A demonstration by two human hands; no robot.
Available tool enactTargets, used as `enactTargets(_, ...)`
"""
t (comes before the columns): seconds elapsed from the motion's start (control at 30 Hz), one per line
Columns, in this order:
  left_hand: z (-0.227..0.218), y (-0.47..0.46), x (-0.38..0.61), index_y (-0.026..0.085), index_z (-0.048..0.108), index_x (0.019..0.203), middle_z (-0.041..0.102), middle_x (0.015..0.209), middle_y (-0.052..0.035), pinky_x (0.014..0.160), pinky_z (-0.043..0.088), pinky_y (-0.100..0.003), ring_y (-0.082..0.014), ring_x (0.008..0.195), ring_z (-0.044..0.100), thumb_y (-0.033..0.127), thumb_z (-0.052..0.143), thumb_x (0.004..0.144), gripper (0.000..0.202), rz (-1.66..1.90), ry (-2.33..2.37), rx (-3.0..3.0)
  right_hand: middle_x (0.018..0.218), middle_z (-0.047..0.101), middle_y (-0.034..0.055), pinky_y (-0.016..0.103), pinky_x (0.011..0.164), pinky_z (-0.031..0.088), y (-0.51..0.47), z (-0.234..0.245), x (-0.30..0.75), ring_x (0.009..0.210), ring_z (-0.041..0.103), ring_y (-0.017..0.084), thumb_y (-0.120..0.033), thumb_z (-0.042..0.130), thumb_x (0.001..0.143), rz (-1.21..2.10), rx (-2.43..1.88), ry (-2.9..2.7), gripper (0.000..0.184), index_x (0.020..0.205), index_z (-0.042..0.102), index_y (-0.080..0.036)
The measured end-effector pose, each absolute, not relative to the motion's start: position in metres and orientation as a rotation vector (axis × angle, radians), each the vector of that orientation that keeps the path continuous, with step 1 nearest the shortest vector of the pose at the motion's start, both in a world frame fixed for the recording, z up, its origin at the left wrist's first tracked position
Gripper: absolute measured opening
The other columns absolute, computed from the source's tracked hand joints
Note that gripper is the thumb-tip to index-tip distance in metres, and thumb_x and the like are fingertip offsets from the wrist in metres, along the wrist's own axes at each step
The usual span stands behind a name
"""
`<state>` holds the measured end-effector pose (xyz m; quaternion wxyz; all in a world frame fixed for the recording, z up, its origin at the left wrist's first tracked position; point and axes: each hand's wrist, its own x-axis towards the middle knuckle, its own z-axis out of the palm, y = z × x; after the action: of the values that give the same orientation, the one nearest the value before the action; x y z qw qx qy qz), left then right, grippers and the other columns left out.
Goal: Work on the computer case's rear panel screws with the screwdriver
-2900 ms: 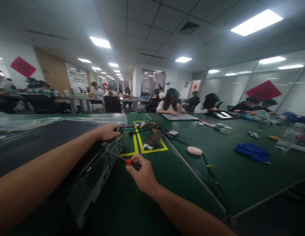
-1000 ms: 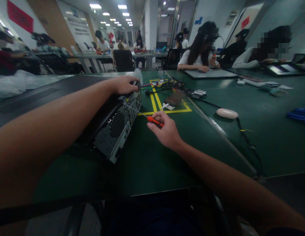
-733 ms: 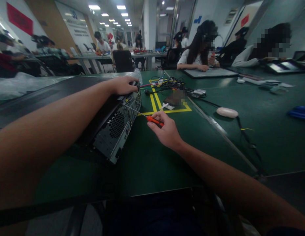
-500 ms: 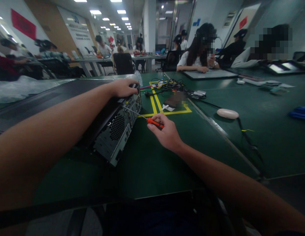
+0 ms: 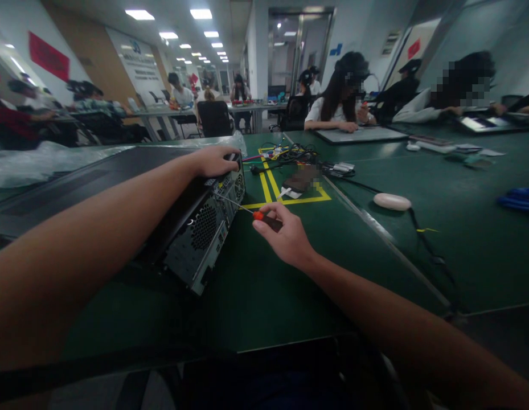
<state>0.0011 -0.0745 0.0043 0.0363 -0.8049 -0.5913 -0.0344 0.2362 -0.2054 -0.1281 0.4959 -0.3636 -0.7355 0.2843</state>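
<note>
Holding is confirmed on the right: my right hand (image 5: 285, 239) has its fingers closed around the handle of one screwdriver (image 5: 258, 215), red at the collar and dark behind it. The thin shaft runs up and to the left, and its tip meets the rear panel of one computer case (image 5: 196, 228). Whether the tip sits in a screw head I cannot tell.

My left hand (image 5: 215, 160) lies on the top of the case at its far rear corner, fingers bent down over the edge and gripping it. The forearm crosses the dark top panel from the near left.

The case lies on its side on the left part of the green table (image 5: 264, 296), rear panel facing right. On that panel I count two round vent grilles, one near and large, one far and smaller.

Items on the table, counted:
- One yellow tape square (image 5: 266, 185), just right of the case's far corner, with one blurred dark thing inside it.
- One tangle of cables (image 5: 290, 152) at the far side of that square.
- One pale oval object (image 5: 391, 201) to the right, well apart from my hands, with one dark cable trailing toward the near edge.
- One blue item (image 5: 520, 198) at the right edge.
- One clear plastic sheet (image 5: 29, 165) at the far left.

Other people (image 5: 332, 99) sit along the far side; no firm count is possible.
</note>
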Motion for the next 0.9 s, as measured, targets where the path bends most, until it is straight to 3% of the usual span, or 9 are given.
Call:
enactTargets(0.1,0.0044,-0.0747,0.0012,0.021,0.052,0.161,0.062,0.154,-0.0102,0.117,0.044,-0.037,-0.0304,0.135,0.061,0.055,0.049,0.088,0.081,-0.159,-1.883,-2.501,0.079,0.062,-0.0035,0.033,0.072,0.046,-0.2062,-0.1277,0.2361,0.071,0.06,0.018,-0.03,0.074,0.088,0.709,-0.896,-1.771,0.022,0.104,0.062,-0.023)
enactTargets(0.33,0.0049,-0.0778,0.0021,0.021,0.055,0.159,0.065,0.149,-0.011,0.117,0.044,-0.041,-0.0321,0.135,0.061,0.054,0.051,0.086,0.08,-0.211,-1.876,-2.532,0.081,0.062,-0.0025,0.033,0.072,0.044,-0.2068,-0.1244,0.2367,0.072,0.059,0.018,-0.029,0.069,0.091,0.725,-0.874,-1.792,0.014,0.098,0.06,-0.024)
enactTargets(0.63,0.0054,-0.0767,0.0018,0.024,0.05,0.162,0.064,0.151,-0.0081,0.119,0.043,-0.037,-0.028,0.138,0.06,0.055,0.047,0.088,0.08,-0.147,-1.894,-2.502,0.08,0.061,-0.0026,0.032,0.072,0.044,-0.2055,-0.1268,0.2364,0.073,0.058,0.018,-0.032,0.069,0.092,0.723,-0.887,-1.791,0.013,0.1,0.061,-0.024)
enactTargets(0.9,0.0041,-0.0768,0.0024,0.018,0.054,0.16,0.063,0.152,-0.0134,0.117,0.044,-0.041,-0.0336,0.135,0.061,0.055,0.048,0.085,0.083,-0.196,-1.89,-2.524,0.084,0.063,-0.0011,0.034,0.073,0.044,-0.2073,-0.1251,0.2375,0.074,0.059,0.019,-0.033,0.069,0.093,0.728,-0.898,-1.802,0.014,0.102,0.063,-0.024)
